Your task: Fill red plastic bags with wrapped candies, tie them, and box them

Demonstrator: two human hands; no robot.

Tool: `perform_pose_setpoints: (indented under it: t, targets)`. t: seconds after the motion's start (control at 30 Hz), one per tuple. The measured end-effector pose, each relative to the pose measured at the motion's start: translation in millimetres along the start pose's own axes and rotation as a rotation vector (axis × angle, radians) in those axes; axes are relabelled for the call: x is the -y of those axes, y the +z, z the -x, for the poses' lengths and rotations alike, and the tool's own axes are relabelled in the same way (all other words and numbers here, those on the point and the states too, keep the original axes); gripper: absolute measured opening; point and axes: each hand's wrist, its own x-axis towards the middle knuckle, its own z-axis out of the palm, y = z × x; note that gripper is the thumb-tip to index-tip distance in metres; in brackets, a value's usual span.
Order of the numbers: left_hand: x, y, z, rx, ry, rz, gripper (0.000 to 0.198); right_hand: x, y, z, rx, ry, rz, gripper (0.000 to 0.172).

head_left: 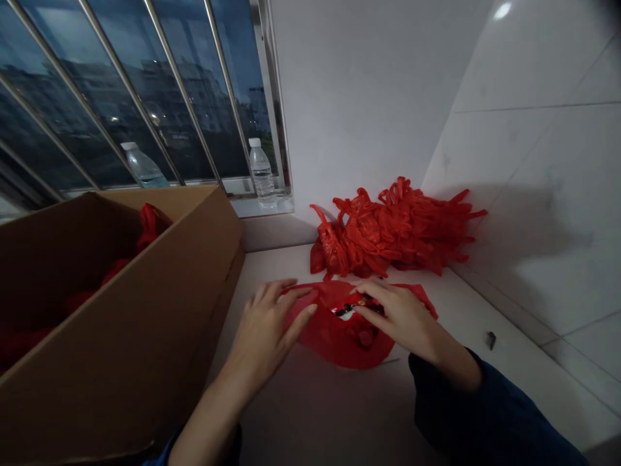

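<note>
A red plastic bag (330, 343) lies spread on the white surface, its mouth partly open, with small dark, white and yellow items (347, 310) showing inside. My left hand (266, 320) is at the bag's left side, thumb and fingers apart, touching or just above the film. At the right side of the opening is my right hand (400, 317), its thumb and fingers apart over the items. Whether its fingertips touch anything is too small to tell.
Behind the bag, a heap of red plastic bags (388, 226) rests against the wall. A cardboard box (194, 259) with red bags stands at left. Two bottles, one clear (262, 175), stand by the barred window. A small dark object (491, 340) lies at right.
</note>
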Motion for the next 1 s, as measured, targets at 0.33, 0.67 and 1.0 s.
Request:
perform_pose_setpoints:
  t: [0.33, 0.67, 1.0]
  targets:
    - [19, -17.0, 22, 0.295, -0.141, -0.255, 0.027, -6, 1, 6, -0.046, 0.035, 0.393, 0.040]
    - [5, -42.0, 31, -0.018, 0.003, 0.249, 0.033, -38, -47, 70, -0.223, 0.307, 0.751, 0.021]
    - [2, -36.4, 5, -0.483, -0.232, 0.805, 0.028, -38, -88, 57, -0.256, 0.059, -0.338, 0.021]
